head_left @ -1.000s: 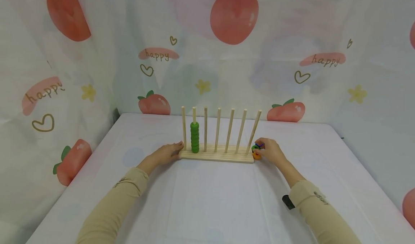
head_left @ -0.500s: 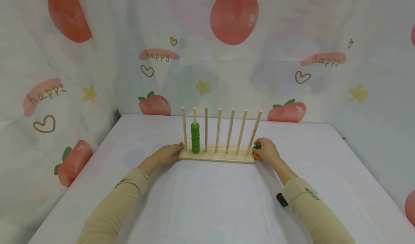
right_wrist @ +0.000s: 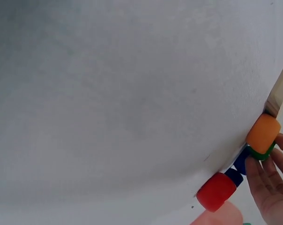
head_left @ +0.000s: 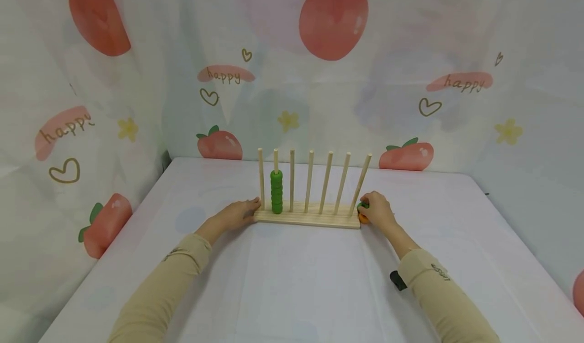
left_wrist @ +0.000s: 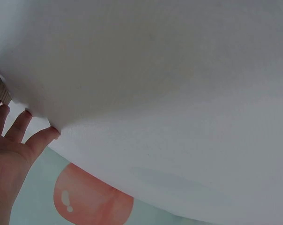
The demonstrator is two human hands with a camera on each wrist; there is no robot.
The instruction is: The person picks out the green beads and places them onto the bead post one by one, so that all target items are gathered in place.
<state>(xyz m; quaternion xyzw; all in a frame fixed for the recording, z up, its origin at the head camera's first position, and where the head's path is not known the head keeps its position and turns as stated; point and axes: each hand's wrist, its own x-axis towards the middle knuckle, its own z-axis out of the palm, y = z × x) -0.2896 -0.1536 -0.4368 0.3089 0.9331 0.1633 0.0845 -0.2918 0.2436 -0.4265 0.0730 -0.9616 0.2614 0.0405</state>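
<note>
A wooden peg rack with several upright pegs stands on the table. Green beads are stacked on its second peg from the left. My left hand touches the rack's left end, its fingers extended in the left wrist view. At the opposite end my right hand pinches a green bead between thumb and fingers. An orange bead lies against the rack's end beside it. Blue beads and a red bead sit close by in the right wrist view. The fingers partly cover the green bead.
A white cloth covers the table. Behind it hangs a fruit-printed curtain. A small black object shows beside the right sleeve.
My right fingers have drawn in over the beads, and the blue one seen earlier in the head view is now covered. The right forearm has shifted slightly left. My left hand stays at the rack.
</note>
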